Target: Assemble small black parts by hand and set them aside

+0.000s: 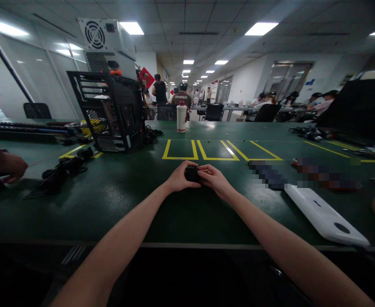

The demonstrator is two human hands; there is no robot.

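A small black object is held between my two hands, low over the green table. My left hand wraps its fingers and thumb round the object's left side. At its right side, my right hand grips it with bent fingers pressed together. The object's details are too dark to make out. Beyond the hands, yellow tape outlines mark the table.
At the left stand an open black computer case with power supplies on top and black cables. A white bottle stands behind. A white device lies right. Other people's hands are at both sides.
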